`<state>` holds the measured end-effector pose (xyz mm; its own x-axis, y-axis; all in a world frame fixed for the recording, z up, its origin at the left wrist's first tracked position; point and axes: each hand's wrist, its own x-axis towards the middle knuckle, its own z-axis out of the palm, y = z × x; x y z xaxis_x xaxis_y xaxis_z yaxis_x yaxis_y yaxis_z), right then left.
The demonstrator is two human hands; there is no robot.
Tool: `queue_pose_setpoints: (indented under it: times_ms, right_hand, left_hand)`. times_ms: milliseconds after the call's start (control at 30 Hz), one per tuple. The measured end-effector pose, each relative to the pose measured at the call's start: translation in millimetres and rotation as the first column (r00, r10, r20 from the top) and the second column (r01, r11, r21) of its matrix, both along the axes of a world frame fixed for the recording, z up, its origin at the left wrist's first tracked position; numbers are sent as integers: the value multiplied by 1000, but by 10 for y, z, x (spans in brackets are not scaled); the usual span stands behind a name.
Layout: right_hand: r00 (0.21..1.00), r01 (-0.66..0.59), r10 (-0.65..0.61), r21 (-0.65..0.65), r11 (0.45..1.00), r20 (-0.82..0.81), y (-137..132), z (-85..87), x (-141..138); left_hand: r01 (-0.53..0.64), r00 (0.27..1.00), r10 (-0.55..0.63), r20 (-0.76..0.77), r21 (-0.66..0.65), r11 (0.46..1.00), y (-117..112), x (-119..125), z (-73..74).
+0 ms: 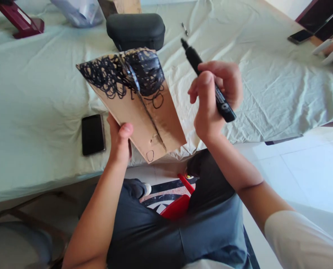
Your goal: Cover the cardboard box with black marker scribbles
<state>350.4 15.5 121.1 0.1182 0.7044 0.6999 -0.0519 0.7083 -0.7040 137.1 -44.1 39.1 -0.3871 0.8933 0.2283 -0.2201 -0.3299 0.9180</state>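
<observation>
A piece of brown cardboard is tilted up over the table's front edge, gripped along its left side by my left hand, thumb on its face. Dense black scribbles cover its far end, and a dark line runs down its middle. Small outlined marks show near its bottom corner. My right hand is closed around a black marker, whose uncapped tip points up and away, apart from the cardboard. A black phone lies on the cloth left of my left hand.
A pale cloth covers the table. Behind the cardboard sits a black zip case, near a wooden block and a clear plastic bag. A small pen-like piece lies beyond the marker. Another phone is at right.
</observation>
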Motion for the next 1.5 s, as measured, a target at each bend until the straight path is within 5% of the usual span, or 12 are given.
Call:
queue_pose_setpoints:
  times_ms: [67, 167, 333, 567, 733, 867, 1067, 1500]
  right_hand:
    - [1000, -19, 19, 14, 1000, 6, 124, -25, 7]
    - [987, -85, 102, -131, 988, 125, 310, -131, 22]
    - [906, -261, 359, -373, 890, 224, 577, -518, 12]
    - [782, -206, 469, -540, 816, 411, 786, -1051, -69]
    - [531, -16, 411, -475, 880, 741, 720, -991, -105]
    - [344, 73, 381, -429, 900, 858, 650, -836, -151]
    - [291, 135, 375, -426, 895, 880, 650, -760, -172]
    - [191, 37, 328, -341, 939, 925, 624, -922, -382]
  left_hand:
    - [4, 999, -4, 43, -12, 1000, -2, -43, 35]
    - [-23, 998, 23, 58, -9, 1000, 9, -179, 79]
    - [-152, 988, 152, 14, 60, 987, 86, -467, 127]
    - [-217, 970, 231, -79, 148, 965, 102, -748, 211]
    - [-201, 966, 222, -129, 155, 967, 60, -908, 215]
    - [-221, 960, 243, -140, 156, 963, 51, -959, 181]
    - [-225, 960, 248, -128, 169, 959, 70, -1008, 126]
    - [-177, 970, 204, -128, 198, 964, 103, -1077, 80]
